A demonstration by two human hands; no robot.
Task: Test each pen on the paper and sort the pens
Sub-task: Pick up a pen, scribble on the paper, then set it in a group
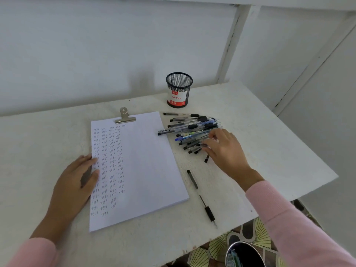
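- Dark round container w/ shiny rim (245, 254), bottom edge of view, below the bench edge. Something pale-blue inside, too blurred to name; poss. a sort bin, can't confirm.
- Left hand (77, 178): fingers straight, lying flat, fingertips on left margin of the white paper sheet (148, 162), pinning it down.
- Right hand (225, 149): reaching into the near side of the heap of black, blue & clear ballpoint pens (192, 130), fingers bent over the barrels. Whether one pen is actually pinched – can't tell, fingers hide it.
- Hands well apart, sheet between them.
- Paper held at top by silver metal bulldog clip (124, 118), lying on the white bench (269, 135). Approx. four full columns of small "test" scribbles down the left part, a fifth just started at top. Right half blank.
- Judgement: lots of test marks done, so testing is well under way, but the heap looks large, so plenty left.
- Single slim black pen (200, 195) lies alone just right of the sheet, apart from the heap – prob. sorted out or just tried; which, unclear.
- Black wire-mesh pen cup w/ red "Ball Pens" label (179, 90) stands behind the heap, near the wall. No pens seen sticking out, so looks unfilled.
- Sorting, judged from layout: barely visible as yet – one pen aside, rest in one heap, cup unused.
- Step in hand, likely: picking next pen to test.
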